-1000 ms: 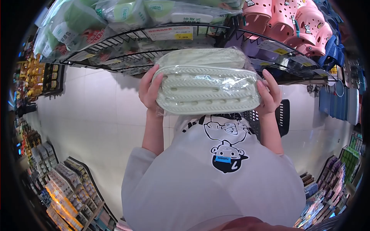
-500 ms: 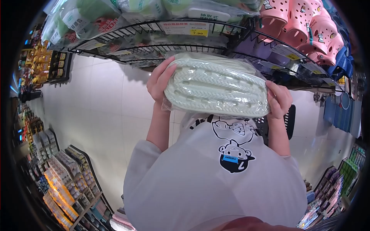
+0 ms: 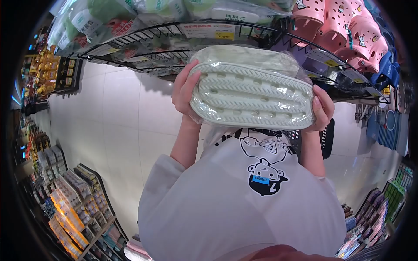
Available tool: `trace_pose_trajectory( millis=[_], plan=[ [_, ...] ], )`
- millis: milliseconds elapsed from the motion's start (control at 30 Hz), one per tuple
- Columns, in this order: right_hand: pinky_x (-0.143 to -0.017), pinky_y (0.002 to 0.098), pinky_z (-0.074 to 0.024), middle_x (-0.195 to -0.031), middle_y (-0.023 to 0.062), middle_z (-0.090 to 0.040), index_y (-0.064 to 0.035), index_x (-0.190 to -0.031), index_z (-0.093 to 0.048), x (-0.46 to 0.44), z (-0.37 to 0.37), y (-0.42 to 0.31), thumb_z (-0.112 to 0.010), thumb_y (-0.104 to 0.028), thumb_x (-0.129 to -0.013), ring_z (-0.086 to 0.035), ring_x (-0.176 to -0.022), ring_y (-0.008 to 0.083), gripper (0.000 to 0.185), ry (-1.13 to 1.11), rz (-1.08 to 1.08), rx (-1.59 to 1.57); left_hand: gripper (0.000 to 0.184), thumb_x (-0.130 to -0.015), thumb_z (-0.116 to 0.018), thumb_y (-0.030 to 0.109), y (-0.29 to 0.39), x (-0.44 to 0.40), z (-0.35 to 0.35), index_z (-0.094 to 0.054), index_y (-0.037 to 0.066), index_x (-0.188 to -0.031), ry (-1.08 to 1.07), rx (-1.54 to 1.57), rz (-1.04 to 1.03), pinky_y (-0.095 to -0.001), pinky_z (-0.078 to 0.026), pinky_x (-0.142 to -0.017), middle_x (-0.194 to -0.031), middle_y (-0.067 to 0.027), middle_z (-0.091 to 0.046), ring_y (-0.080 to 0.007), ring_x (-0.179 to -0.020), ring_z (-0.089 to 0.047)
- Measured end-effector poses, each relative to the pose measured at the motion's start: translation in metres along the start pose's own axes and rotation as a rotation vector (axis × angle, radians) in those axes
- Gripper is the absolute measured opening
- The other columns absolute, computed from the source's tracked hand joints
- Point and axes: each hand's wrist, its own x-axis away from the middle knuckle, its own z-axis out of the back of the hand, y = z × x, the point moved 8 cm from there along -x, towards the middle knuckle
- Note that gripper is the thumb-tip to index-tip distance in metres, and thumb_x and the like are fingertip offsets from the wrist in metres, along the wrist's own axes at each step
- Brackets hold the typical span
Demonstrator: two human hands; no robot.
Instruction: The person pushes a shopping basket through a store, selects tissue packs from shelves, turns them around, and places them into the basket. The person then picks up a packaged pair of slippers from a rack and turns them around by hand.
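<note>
A pale green pair of slippers point(image 3: 254, 98) in clear plastic wrap is held up in front of my chest, its grooved, slotted sole turned toward the camera. My left hand point(image 3: 186, 89) grips one end of the package, at the left of the view. At the other end, my right hand point(image 3: 321, 109) has its fingers wrapped round the edge. The thumbs are mostly hidden. Just beyond the package is a black wire shelf point(image 3: 170, 54).
Pink clogs point(image 3: 333, 30) stand on the shelf at upper right, bagged green goods point(image 3: 93, 21) at upper left. A black basket point(image 3: 327, 139) is partly hidden behind my right arm. Stocked shelves point(image 3: 82, 209) line the lower left. Pale floor tiles point(image 3: 122, 113) lie below.
Both hands and the package have shifted right in view since the first frame. The package tipped between frames, and its sole now faces the camera more fully than half a second ago.
</note>
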Motion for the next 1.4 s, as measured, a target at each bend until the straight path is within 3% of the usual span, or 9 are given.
trace_pose_trajectory(
  millis=[100, 233, 533, 767, 867, 1067, 1200, 1300, 1400],
  plan=[
    [-0.082, 0.0371, -0.0612, -0.128, 0.0263, -0.052, -0.0015, -0.118, -0.055, 0.009, 0.004, 0.000, -0.059, 0.003, -0.095, -0.067, -0.098, 0.0299, 0.024, 0.037, -0.079, 0.053, 0.034, -0.097, -0.061, 0.015, 0.004, -0.004, -0.001, -0.059, -0.004, -0.125, -0.033, -0.069, -0.050, -0.0454, -0.059, -0.092, -0.126, -0.0337, -0.060, -0.0422, -0.112, -0.066],
    [-0.083, 0.0374, -0.0608, -0.129, 0.0252, -0.049, -0.0038, -0.121, -0.054, 0.009, 0.009, -0.002, -0.059, -0.001, -0.097, -0.066, -0.098, 0.0293, 0.025, 0.026, -0.086, 0.135, 0.027, -0.086, -0.072, 0.011, 0.008, -0.001, 0.001, -0.068, 0.003, -0.111, 0.020, -0.073, -0.034, -0.0434, -0.057, -0.092, -0.123, -0.0248, -0.066, -0.0382, -0.110, -0.067],
    [-0.082, 0.0394, -0.0632, -0.130, 0.0291, -0.048, -0.0020, -0.125, -0.046, 0.010, 0.022, -0.010, -0.062, -0.007, -0.097, -0.068, -0.098, 0.0331, 0.033, 0.145, -0.048, 0.069, 0.022, -0.090, -0.070, 0.006, 0.032, 0.006, 0.001, -0.069, 0.006, -0.112, 0.135, 0.187, -0.116, -0.0530, -0.052, -0.104, -0.137, -0.0238, -0.055, -0.0471, -0.128, -0.054],
    [-0.084, 0.0413, -0.0638, -0.129, 0.0291, -0.048, -0.0047, -0.126, -0.039, 0.012, 0.019, -0.010, -0.063, -0.013, -0.097, -0.066, -0.107, 0.0348, 0.038, 0.227, -0.081, 0.090, 0.020, -0.091, -0.071, 0.011, 0.056, 0.009, 0.007, -0.068, 0.014, -0.110, 0.128, 0.030, -0.122, -0.0519, -0.049, -0.105, -0.129, -0.0196, -0.059, -0.0467, -0.131, -0.051],
    [-0.089, 0.0547, -0.0612, -0.130, 0.0314, -0.048, -0.0073, -0.128, -0.036, 0.016, 0.015, -0.004, -0.064, -0.019, -0.097, -0.060, -0.115, 0.0405, 0.043, 0.185, -0.172, 0.045, 0.022, -0.089, -0.073, 0.014, 0.056, 0.006, 0.006, -0.067, 0.016, -0.110, 0.123, 0.027, -0.074, -0.0487, -0.050, -0.102, -0.124, -0.0177, -0.060, -0.0428, -0.124, -0.055],
    [-0.096, 0.0510, -0.0583, -0.142, 0.0281, -0.045, -0.0068, -0.132, -0.033, 0.037, 0.016, 0.034, -0.058, -0.020, -0.100, -0.059, -0.119, 0.0382, 0.043, 0.250, -0.527, -0.242, 0.028, -0.084, -0.076, 0.012, 0.057, 0.004, 0.004, -0.068, 0.017, -0.111, 0.107, -0.011, -0.124, -0.0438, -0.052, -0.096, -0.122, -0.0165, -0.061, -0.0372, -0.114, -0.058],
    [-0.095, 0.0419, -0.0569, -0.139, 0.0281, -0.051, -0.0033, -0.142, -0.033, 0.057, 0.010, 0.068, -0.056, -0.015, -0.101, -0.065, -0.111, 0.0325, 0.049, 0.146, -1.005, -0.310, 0.031, -0.083, -0.076, 0.009, 0.056, 0.003, 0.005, -0.069, 0.018, -0.111, 0.097, 0.006, -0.114, -0.0421, -0.053, -0.096, -0.120, -0.0146, -0.061, -0.0359, -0.116, -0.056],
    [-0.100, 0.0467, -0.0520, -0.135, 0.0283, -0.058, -0.0016, -0.142, -0.045, 0.089, -0.042, 0.058, -0.045, -0.049, -0.103, -0.065, -0.113, 0.0361, 0.062, 0.176, -1.929, -1.586, 0.033, -0.081, -0.078, 0.009, 0.060, 0.007, 0.004, -0.069, 0.021, -0.111, 0.029, -0.015, -0.147, -0.0407, -0.054, -0.096, -0.121, -0.0122, -0.060, -0.0347, -0.117, -0.056],
    [-0.099, 0.0518, -0.0518, -0.135, 0.0288, -0.058, 0.0005, -0.147, -0.041, 0.044, -0.053, 0.034, -0.044, -0.061, -0.099, -0.065, -0.112, 0.0400, 0.078, 0.103, -1.854, -1.727, 0.036, -0.079, -0.079, 0.010, 0.067, 0.007, -0.006, -0.069, 0.023, -0.110, -0.073, -0.022, -0.213, -0.0398, -0.056, -0.096, -0.123, -0.0094, -0.060, -0.0337, -0.118, -0.056]
  ],
)
